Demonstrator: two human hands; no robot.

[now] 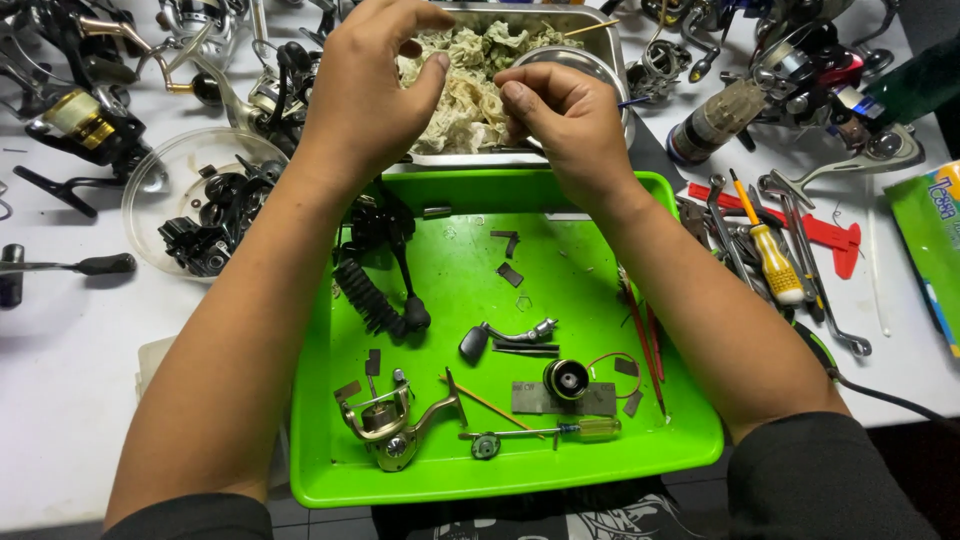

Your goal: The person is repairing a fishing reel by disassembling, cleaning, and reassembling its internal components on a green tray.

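Both my hands reach past a bright green tray point(450, 480) to a metal tray point(595, 40) full of crumpled, stained cloth rags point(470, 85). My left hand point(365, 95) hovers over the rags with thumb and fingers curled close together. My right hand point(565, 115) pinches at the rags' right edge. Whether a small part sits between the fingertips is hidden. In the green tray lie a fishing reel body point(385, 420), a black knobbed handle point(375, 295), a small crank arm point(505, 337), a round spool part point(566, 379) and a small screwdriver point(560, 430).
Several fishing reels point(85, 120) crowd the back left and back right point(815, 65). A clear round bowl point(170, 165) holds black reel parts. Wrenches and a yellow-handled screwdriver point(775, 260) lie right of the green tray, beside a red tool point(825, 235) and a green packet point(930, 240).
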